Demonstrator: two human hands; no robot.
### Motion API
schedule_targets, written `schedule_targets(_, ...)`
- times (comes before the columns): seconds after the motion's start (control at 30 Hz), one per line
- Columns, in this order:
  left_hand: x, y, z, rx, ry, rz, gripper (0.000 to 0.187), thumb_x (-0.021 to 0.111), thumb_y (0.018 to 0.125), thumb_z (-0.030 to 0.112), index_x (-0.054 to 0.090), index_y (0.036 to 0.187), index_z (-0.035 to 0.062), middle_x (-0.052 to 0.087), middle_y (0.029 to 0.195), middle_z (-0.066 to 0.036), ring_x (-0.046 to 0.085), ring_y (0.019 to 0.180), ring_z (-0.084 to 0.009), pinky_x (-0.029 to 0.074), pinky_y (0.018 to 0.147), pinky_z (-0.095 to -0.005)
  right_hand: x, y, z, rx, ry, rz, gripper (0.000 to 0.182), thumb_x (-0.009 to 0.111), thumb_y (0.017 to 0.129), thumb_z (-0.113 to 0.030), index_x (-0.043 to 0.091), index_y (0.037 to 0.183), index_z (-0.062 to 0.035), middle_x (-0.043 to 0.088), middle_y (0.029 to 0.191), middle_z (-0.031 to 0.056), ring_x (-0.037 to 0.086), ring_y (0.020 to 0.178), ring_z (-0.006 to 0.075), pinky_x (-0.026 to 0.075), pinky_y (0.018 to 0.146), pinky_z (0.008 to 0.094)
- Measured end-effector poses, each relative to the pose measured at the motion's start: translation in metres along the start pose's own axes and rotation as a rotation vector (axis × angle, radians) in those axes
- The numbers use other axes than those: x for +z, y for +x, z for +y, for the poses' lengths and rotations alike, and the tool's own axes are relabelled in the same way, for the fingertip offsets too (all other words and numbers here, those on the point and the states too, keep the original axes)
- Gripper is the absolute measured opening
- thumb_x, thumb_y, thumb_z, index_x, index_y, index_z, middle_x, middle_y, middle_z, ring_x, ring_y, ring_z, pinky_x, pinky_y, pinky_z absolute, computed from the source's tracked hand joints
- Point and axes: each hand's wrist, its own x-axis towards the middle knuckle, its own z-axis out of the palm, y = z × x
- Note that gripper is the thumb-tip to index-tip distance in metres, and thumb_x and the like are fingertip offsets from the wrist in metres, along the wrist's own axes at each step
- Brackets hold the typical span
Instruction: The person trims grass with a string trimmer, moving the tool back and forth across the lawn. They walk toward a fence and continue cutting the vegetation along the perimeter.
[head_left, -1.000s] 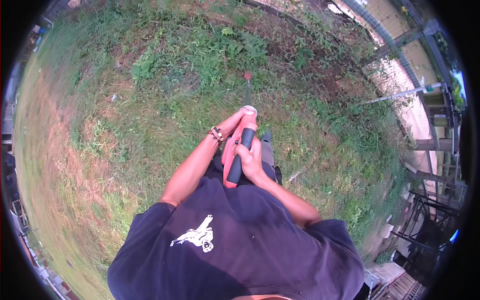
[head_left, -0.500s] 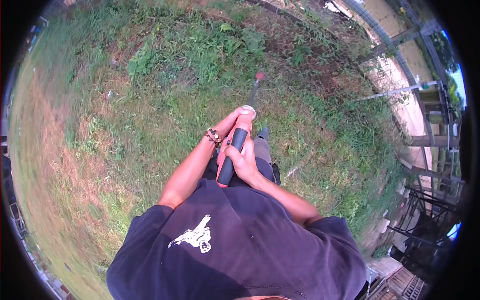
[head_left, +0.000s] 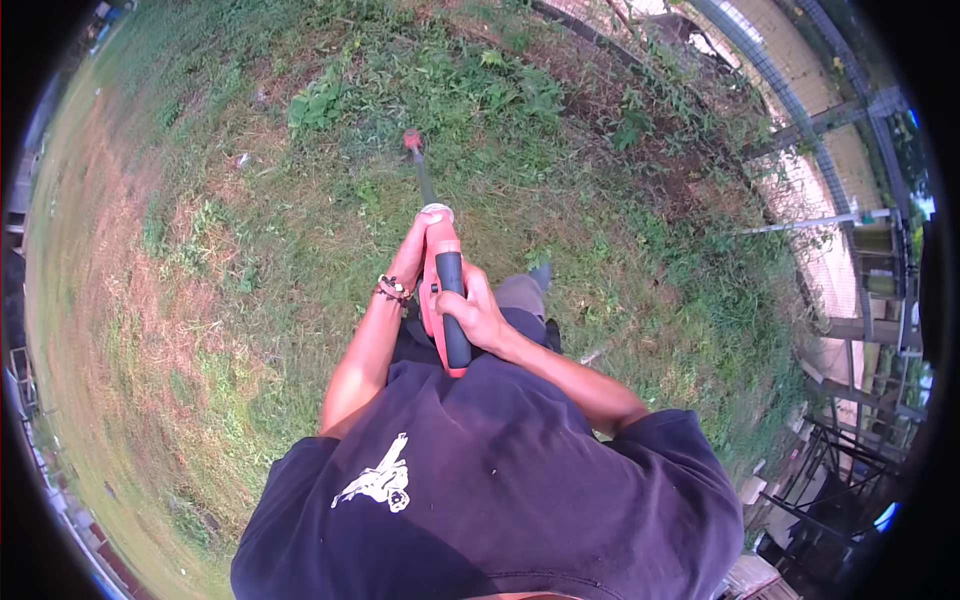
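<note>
A red and black string trimmer (head_left: 453, 310) points away from my body over the grass, its shaft running up to a small red head (head_left: 413, 141). My left hand (head_left: 414, 240) is closed round the front of the red housing, with a beaded bracelet (head_left: 392, 290) on the wrist. Closer to my body, my right hand (head_left: 474, 306) wraps the black rear grip, its thumb lying across the top. The trimmer head is over green weeds (head_left: 370, 140); its cutting line cannot be made out.
Leafy plants (head_left: 320, 105) grow in front. A wire mesh fence (head_left: 825, 130) with posts curves along the right, near a pale bar (head_left: 820, 222). Dark metal frames (head_left: 840, 470) stand at the lower right. My foot (head_left: 541, 272) is on the grass.
The trimmer and both hands have swung left, carrying the red head from right of centre to left of centre. Both hands keep their grip. The view has shifted slightly.
</note>
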Motion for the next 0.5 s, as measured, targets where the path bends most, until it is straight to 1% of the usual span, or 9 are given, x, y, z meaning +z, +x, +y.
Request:
schedule_targets(0.1,0.0,-0.01,0.002,0.056,0.023,-0.007,0.041,0.049,0.085,0.047,0.052,0.099,0.008,0.062,0.078,-0.008,0.064,0.064,-0.0186,0.054,0.057,-0.0306,0.002,-0.001,0.007,0.0,-0.013,0.01,0.028,0.06,0.066,-0.014,0.05,0.088,-0.0005,0.05,0.072,0.0032,0.051,0.063,0.0127,0.042,0.058,0.0294)
schedule_targets(0.13,0.009,-0.016,0.008,0.017,-0.007,0.013,0.033,0.052,0.084,0.043,0.052,0.094,0.0116,0.055,0.076,-0.002,0.056,0.063,-0.0124,0.048,0.059,-0.027,0.0,-0.002,0.005,0.019,-0.004,0.018,0.028,0.06,0.066,-0.014,0.05,0.088,-0.0003,0.05,0.072,0.0033,0.05,0.064,0.0128,0.042,0.058,0.0294)
schedule_targets(0.23,0.007,-0.012,0.002,0.01,0.021,0.027,0.045,0.051,0.083,0.048,0.054,0.097,0.0058,0.062,0.077,-0.008,0.063,0.065,-0.0186,0.053,0.062,-0.0305,0.001,-0.009,0.0,0.065,0.017,0.047,0.029,0.06,0.066,-0.014,0.05,0.089,0.0,0.049,0.073,0.0036,0.049,0.065,0.0128,0.042,0.059,0.0294)
schedule_targets(0.27,0.006,-0.013,-0.002,0.0,0.027,0.0,0.046,0.052,0.082,0.049,0.054,0.096,0.0046,0.061,0.077,-0.008,0.062,0.066,-0.0187,0.053,0.063,-0.0303,0.003,-0.014,-0.004,0.072,0.018,0.057,0.029,0.06,0.066,-0.014,0.05,0.089,0.0001,0.049,0.073,0.0034,0.049,0.066,0.0127,0.042,0.059,0.0297)
schedule_targets(0.3,0.004,-0.014,-0.005,-0.023,0.03,-0.031,0.047,0.053,0.082,0.049,0.054,0.098,0.0048,0.061,0.078,-0.008,0.062,0.066,-0.0188,0.053,0.063,-0.0306,0.004,-0.018,-0.006,0.082,0.023,0.069,0.029,0.06,0.066,-0.014,0.049,0.089,0.0003,0.049,0.073,0.0033,0.048,0.066,0.0127,0.042,0.059,0.0299)
schedule_targets(0.37,0.006,-0.012,-0.013,-0.002,0.099,-0.021,0.047,0.053,0.082,0.048,0.053,0.1,0.0049,0.061,0.078,-0.008,0.062,0.066,-0.0189,0.053,0.063,-0.0307,0.0,-0.024,0.0,0.046,-0.036,0.097,0.029,0.059,0.066,-0.014,0.05,0.09,0.0004,0.049,0.073,0.0039,0.049,0.065,0.0129,0.042,0.059,0.0306)
schedule_targets(0.5,0.016,-0.009,-0.024,-0.069,0.136,-0.116,0.048,0.053,0.082,0.047,0.05,0.104,0.0044,0.062,0.081,-0.009,0.063,0.066,-0.0203,0.053,0.063,-0.0314,0.001,-0.041,0.004,0.032,-0.061,0.178,0.029,0.06,0.066,-0.014,0.051,0.09,0.0004,0.051,0.072,0.0044,0.05,0.064,0.0131,0.043,0.058,0.0307)
